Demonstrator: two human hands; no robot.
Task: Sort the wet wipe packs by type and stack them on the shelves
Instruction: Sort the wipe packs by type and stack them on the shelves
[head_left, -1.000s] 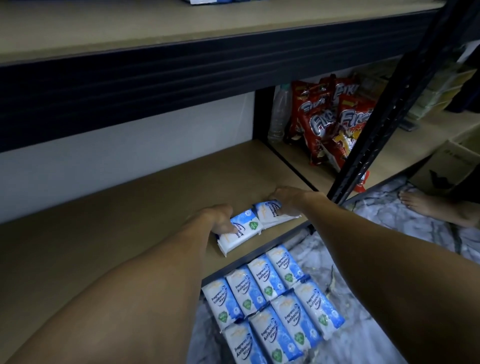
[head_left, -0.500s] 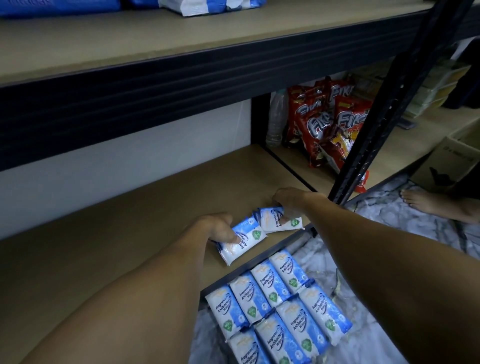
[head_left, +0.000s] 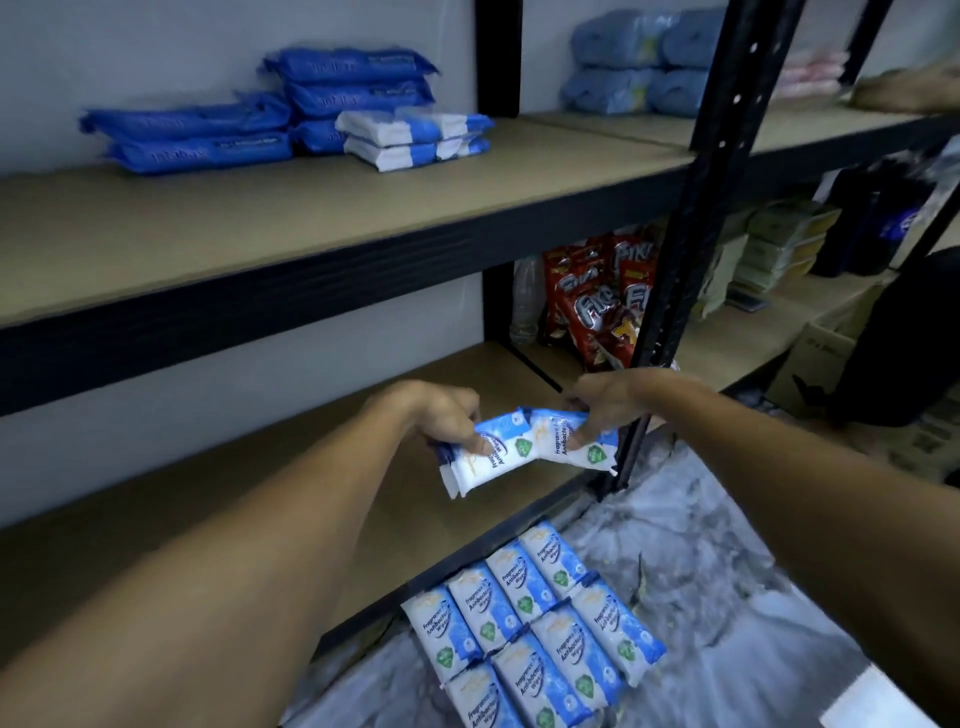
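The left hand (head_left: 447, 415) pinched one blue-and-white wipe pack (head_left: 493, 460), thumb on its printed face and fingers curled behind, and the pack slanted down to the left under the grip. The right hand (head_left: 608, 400) pinched a second pack (head_left: 550, 441) the same way, thumb on top. Both packs hung just above the front edge of the lower shelf (head_left: 260, 493), with their inner ends touching. The loose packs (head_left: 530, 618) lay in rows on the floor (head_left: 727, 597) below
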